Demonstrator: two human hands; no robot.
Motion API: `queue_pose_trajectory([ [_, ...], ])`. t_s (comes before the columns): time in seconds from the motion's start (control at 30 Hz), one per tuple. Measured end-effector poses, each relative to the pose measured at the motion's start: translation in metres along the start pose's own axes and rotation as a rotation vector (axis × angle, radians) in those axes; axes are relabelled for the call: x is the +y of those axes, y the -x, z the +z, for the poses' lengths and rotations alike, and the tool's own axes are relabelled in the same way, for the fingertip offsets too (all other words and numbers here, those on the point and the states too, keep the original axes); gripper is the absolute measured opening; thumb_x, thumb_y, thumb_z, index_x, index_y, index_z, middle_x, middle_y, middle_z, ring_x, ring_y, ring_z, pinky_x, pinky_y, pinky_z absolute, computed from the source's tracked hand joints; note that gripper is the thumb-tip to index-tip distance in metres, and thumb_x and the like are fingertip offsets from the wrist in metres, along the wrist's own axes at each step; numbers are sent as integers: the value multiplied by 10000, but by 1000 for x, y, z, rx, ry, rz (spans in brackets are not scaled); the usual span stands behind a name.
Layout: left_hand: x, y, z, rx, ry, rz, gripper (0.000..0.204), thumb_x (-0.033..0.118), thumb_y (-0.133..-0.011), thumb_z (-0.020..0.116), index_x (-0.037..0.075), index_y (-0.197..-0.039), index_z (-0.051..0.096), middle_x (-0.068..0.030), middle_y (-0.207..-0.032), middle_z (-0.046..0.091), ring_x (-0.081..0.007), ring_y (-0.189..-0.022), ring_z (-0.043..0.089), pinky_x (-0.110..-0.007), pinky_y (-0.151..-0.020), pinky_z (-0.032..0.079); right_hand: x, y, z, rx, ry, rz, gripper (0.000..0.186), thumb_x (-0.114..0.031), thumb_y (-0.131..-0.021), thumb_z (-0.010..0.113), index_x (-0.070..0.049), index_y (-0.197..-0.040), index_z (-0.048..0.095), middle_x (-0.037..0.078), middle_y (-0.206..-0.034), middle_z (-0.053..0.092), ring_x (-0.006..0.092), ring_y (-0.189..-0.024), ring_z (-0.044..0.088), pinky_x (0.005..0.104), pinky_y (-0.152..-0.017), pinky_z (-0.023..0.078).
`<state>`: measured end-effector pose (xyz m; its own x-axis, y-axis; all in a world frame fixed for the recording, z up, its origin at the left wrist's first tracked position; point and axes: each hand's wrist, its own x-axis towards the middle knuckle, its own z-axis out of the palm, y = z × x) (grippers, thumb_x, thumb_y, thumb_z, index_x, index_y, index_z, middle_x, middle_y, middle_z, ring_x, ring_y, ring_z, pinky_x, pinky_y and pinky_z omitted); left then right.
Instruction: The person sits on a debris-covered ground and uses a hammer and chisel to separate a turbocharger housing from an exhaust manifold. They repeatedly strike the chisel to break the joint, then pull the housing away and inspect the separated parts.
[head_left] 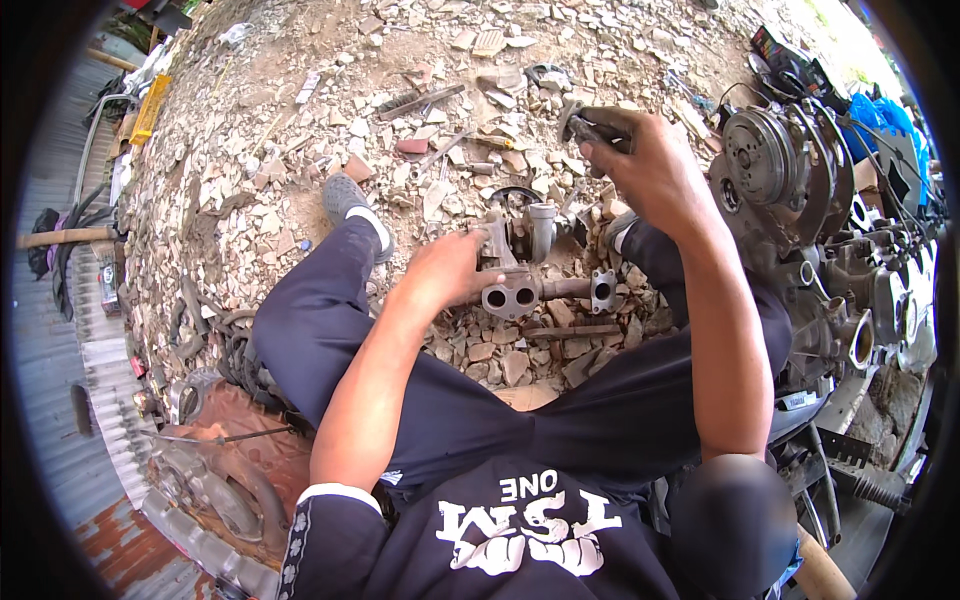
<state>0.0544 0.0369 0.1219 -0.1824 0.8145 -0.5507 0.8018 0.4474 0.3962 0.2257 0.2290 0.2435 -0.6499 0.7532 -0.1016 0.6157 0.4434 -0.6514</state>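
A metal exhaust manifold (570,289) lies on the broken stone between my legs, its double-port flange facing me. An upright pipe stub (543,232) stands on the joined housing behind it. My left hand (447,266) is closed around the left side of this assembly, fingertips over its upper edge. My right hand (650,165) is raised to the right, above and apart from the manifold. It grips a short dark metal piece (590,130) with a flat end; fingers cover much of it, so its kind is unclear.
A large engine with a round pulley (757,155) stands close on my right. Blue plastic (885,120) lies behind it. Dark hoses (240,350) and a rusty brown part (240,425) lie to my left, beside corrugated metal sheets (60,370). A yellow bar (150,110) rests at the far left.
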Motion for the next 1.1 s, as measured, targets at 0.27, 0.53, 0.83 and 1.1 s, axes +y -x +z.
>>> queue_pose_trajectory([
  [0.27, -48, -19, 62, -342, -306, -443, 937, 471, -743, 895, 154, -1519, 477, -207, -1554, 436, -420, -1445, 407, -566, -1071, 466, 18, 9, 3, 85, 273, -116, 235, -129, -933, 638, -29, -1121, 737, 252, -925, 727, 412, -937, 707, 503, -880, 541],
  [0.53, -121, -21, 129, -244, -273, -542, 903, 360, -789, 872, 124, -1534, 420, -244, -1631, 296, -474, -1457, 376, -536, -1096, 483, 9, 13, -2, 76, 180, -157, 210, -94, -938, 630, 36, -1072, 725, 254, -924, 720, 427, -938, 697, 496, -884, 531],
  [0.83, -119, -14, 104, 50, -332, -437, 827, 14, -767, 791, 172, -1508, 461, -209, -1497, 435, -449, -1429, 419, -530, -1061, 515, 12, 17, -4, 35, 196, -121, 284, -140, -936, 696, -19, -1191, 720, 211, -1045, 743, 382, -1030, 688, 466, -937, 513],
  [1.1, -107, -30, 32, 454, -133, -495, 568, 182, -847, 780, 83, -1378, 607, -195, -1390, 590, -380, -1256, 581, -497, -1033, 519, 14, 28, -16, 143, 168, -154, 271, -147, -935, 698, -28, -1177, 723, 192, -995, 736, 384, -986, 679, 465, -919, 506],
])
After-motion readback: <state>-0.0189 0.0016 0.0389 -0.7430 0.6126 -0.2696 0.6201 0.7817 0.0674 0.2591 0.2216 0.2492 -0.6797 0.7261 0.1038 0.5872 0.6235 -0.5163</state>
